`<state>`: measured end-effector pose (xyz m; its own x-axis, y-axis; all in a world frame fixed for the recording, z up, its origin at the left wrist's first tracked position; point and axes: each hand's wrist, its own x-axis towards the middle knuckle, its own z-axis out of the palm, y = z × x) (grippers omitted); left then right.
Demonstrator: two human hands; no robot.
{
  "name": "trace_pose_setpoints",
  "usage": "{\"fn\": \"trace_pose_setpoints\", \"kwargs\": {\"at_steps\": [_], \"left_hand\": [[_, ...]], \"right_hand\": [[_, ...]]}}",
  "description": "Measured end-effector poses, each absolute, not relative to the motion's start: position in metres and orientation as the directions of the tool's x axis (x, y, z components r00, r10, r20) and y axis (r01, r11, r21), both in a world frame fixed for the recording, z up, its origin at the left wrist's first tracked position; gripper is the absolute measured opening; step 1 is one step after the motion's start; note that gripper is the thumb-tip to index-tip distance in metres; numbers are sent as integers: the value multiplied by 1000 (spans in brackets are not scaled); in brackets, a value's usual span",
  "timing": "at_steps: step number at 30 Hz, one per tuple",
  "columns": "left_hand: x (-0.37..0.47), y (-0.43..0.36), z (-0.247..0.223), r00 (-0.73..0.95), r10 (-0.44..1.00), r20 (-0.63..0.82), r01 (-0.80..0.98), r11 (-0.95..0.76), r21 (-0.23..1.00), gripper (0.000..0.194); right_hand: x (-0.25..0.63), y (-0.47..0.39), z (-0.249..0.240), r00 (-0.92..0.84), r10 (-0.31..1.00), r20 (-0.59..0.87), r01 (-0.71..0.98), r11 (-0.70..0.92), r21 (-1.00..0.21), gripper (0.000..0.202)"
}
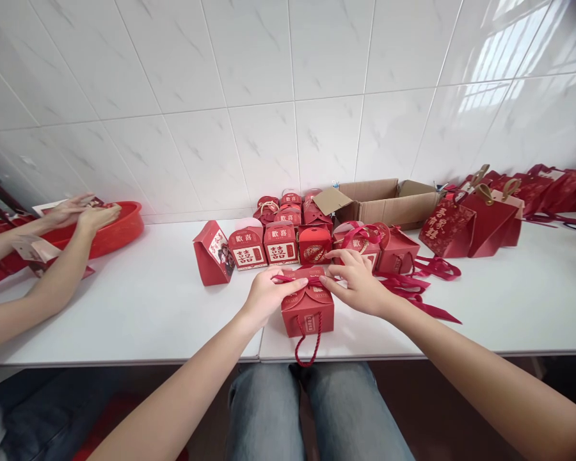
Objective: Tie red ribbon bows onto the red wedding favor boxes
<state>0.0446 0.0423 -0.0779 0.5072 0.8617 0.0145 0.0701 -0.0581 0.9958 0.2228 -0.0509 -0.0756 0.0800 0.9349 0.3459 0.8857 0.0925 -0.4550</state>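
A red gift box (308,314) with a rope handle hanging from its front stands at the table edge before me. Across its folded top lies a red ribbon (313,280). My left hand (265,291) pinches the ribbon at the box's left side, thumb reaching over the lid. On the right side, my right hand (358,280) grips the ribbon between thumb and fingers, close to the top centre. Just behind the box sits a small red box (315,245) with a gold emblem. Loose red ribbons (427,301) lie to the right of my right hand.
Several red gift boxes (249,248) are grouped behind my hands. An open cardboard carton (398,211) stands against the tiled wall. More red bags (489,224) line the right. At left, a co-worker's hands (93,214) are over a red basin (132,227).
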Motion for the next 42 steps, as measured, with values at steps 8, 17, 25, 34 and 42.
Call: {"fn": "trace_pose_setpoints", "kwargs": {"at_steps": [8,17,25,34,42], "left_hand": [[45,44,-84,493,870,1,34,-21,999,48],[45,42,-86,473,879,59,67,-103,992,43],[34,42,-91,408,899,160,149,-238,960,41],[-13,78,-143,446,837,318,545,-536,645,31],[-14,79,-151,584,766,271,677,-643,358,38]], "right_hand": [[224,-54,-83,67,910,408,948,70,-310,37],[219,-60,-85,75,858,508,989,0,-146,38],[234,-66,-105,132,930,342,543,221,-810,53],[247,-57,-159,-81,980,179,202,192,-960,122],[228,-67,-136,10,981,196,368,179,-912,106]]}}
